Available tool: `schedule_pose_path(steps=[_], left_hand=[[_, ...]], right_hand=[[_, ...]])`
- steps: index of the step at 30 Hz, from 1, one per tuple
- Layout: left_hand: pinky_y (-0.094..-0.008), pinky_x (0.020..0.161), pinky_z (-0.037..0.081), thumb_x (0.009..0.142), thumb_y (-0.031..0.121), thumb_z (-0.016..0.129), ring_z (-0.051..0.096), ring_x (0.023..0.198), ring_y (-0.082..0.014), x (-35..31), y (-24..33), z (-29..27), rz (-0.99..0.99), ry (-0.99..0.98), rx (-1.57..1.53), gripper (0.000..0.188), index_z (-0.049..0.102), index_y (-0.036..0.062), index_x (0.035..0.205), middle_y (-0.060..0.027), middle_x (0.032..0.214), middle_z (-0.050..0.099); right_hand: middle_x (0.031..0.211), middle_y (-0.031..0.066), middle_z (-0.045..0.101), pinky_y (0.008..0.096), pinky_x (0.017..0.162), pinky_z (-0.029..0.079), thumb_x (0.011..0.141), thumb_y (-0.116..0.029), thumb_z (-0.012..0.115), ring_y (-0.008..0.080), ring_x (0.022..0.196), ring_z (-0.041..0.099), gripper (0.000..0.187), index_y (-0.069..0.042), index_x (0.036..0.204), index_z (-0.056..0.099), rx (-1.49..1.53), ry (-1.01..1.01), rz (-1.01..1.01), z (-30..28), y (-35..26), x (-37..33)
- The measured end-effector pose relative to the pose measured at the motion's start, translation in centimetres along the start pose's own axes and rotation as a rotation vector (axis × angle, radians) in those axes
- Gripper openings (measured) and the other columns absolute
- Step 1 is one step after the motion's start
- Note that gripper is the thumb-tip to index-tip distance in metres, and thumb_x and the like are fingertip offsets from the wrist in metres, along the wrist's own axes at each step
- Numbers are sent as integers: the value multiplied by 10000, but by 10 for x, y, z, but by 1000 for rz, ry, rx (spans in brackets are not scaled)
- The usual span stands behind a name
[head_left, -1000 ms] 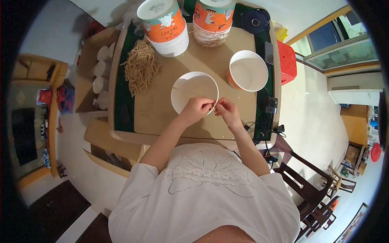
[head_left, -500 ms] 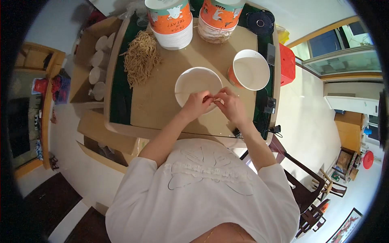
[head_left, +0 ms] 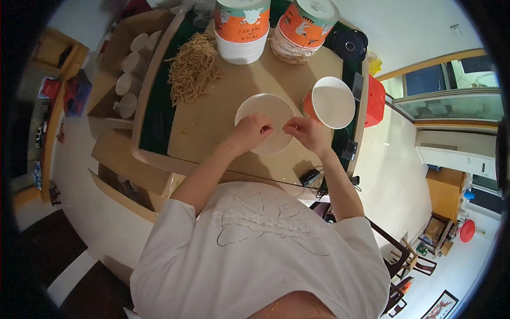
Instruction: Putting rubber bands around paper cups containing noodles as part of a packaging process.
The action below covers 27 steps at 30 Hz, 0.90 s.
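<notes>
Over the mouth of a white-lined paper bucket [head_left: 264, 106] both hands work, a small gap between them. My left hand [head_left: 251, 133] is closed in a pinch at the bucket's left side. On the right side my right hand [head_left: 309, 135] also pinches thumb against fingers. Whatever lies between the fingertips is too small to make out. A heap of tan cords [head_left: 192, 69] rests on the brown board [head_left: 212, 119] at the far left. To the right stands another bucket [head_left: 332, 103], orange outside and white within, its mouth tilted toward me.
Two upside-down stacks of orange-printed buckets, a left stack [head_left: 241, 32] and a right stack [head_left: 304, 29] with cords round its rims, stand at the back. A dark round object [head_left: 350, 44] sits back right. Cartons [head_left: 127, 101] of white cups flank the table. A black cable [head_left: 320, 181] lies near the front edge.
My hands, fingertips together half a second ago, have parted, the left moving left and the right staying near the bucket's right side. The whole view has shifted and turned slightly.
</notes>
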<state>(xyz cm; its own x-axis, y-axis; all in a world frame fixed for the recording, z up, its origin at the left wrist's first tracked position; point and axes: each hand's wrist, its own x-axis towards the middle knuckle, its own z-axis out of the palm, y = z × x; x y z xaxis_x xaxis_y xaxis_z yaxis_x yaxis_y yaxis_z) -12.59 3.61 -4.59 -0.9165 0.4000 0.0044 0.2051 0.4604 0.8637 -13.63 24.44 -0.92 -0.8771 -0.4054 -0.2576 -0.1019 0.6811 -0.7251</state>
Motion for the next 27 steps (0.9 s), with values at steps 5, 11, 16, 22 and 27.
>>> schedule_pose_path(steps=[5,11,16,22,27], left_hand=[[-356,707,476,742,68,637,575,792,-269,-23,-3,-21,61,1,71,32,627,44,760,-105,818,578],[-357,762,464,704,85,669,524,946,-236,-28,-4,-45,124,232,401,47,649,83,746,-47,957,575],[-390,842,430,703,86,667,499,987,-255,-24,-19,-47,97,350,638,42,651,85,742,-51,978,570],[-419,924,396,719,46,644,458,1092,-307,-28,-20,-47,-162,290,578,161,634,47,879,-125,1089,538],[-437,942,395,718,61,629,452,1128,-333,-21,2,14,168,147,288,528,439,76,1211,-162,1156,506]], right_hand=[[779,49,652,245,592,472,809,-114,643,121,628,594,81,-44,840,669,269,108,-23,9,18,-2],[942,61,651,336,657,495,767,-142,654,217,762,595,92,-60,808,647,-275,239,-488,4,5,13],[908,60,655,363,700,495,766,-132,649,243,853,594,93,-61,826,639,-345,5,-514,-1,3,32],[841,94,658,353,665,495,803,-124,628,252,776,621,93,-52,861,639,-271,-117,-349,12,7,25],[757,109,650,344,612,489,803,-103,620,267,664,626,109,-36,888,634,-167,-61,-272,17,6,14]])
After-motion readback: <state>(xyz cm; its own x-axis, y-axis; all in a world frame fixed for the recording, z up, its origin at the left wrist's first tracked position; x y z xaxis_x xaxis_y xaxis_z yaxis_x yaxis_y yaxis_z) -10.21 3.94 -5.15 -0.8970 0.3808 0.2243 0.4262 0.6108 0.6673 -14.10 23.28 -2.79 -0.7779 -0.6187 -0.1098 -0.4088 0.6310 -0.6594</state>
